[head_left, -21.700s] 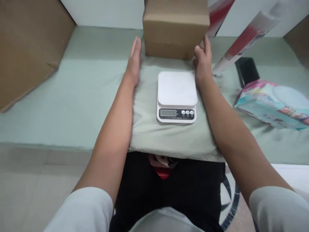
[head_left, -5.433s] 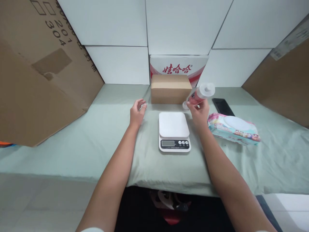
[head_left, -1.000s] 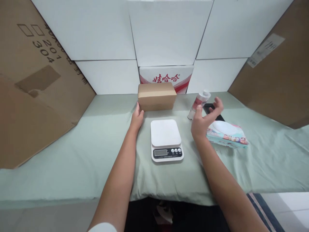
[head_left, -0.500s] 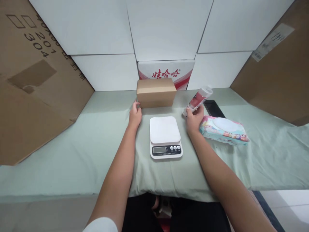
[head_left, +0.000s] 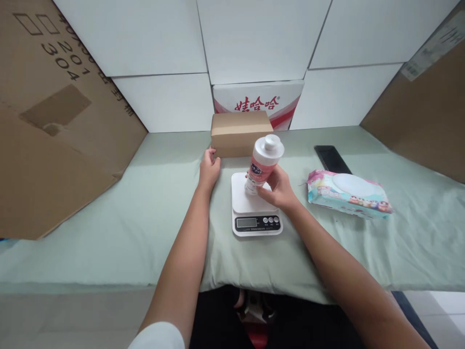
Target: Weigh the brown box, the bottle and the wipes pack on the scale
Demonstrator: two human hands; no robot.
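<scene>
My right hand (head_left: 279,189) is closed around a white plastic bottle with a pink label (head_left: 263,162). The bottle leans slightly, with its base over the white plate of a digital kitchen scale (head_left: 241,206); whether its full base rests there I cannot tell. No digits are readable on the scale's display. My left hand (head_left: 209,169) lies at the lower left corner of a small brown cardboard box (head_left: 240,140), its fingertips against the box and partly hidden, its thumb apart.
To the right lie a pack of wipes (head_left: 348,194) and a black phone (head_left: 331,159) behind it. A white printed carton (head_left: 254,97) stands at the back against white panels. Large cardboard sheets (head_left: 54,145) border the left and right sides. Green cloth (head_left: 163,203) covers the table.
My right hand has carried the bottle left from beside the wipes to over the scale, and the bottle is more upright. My left hand remains at the box. The view has shifted slightly.
</scene>
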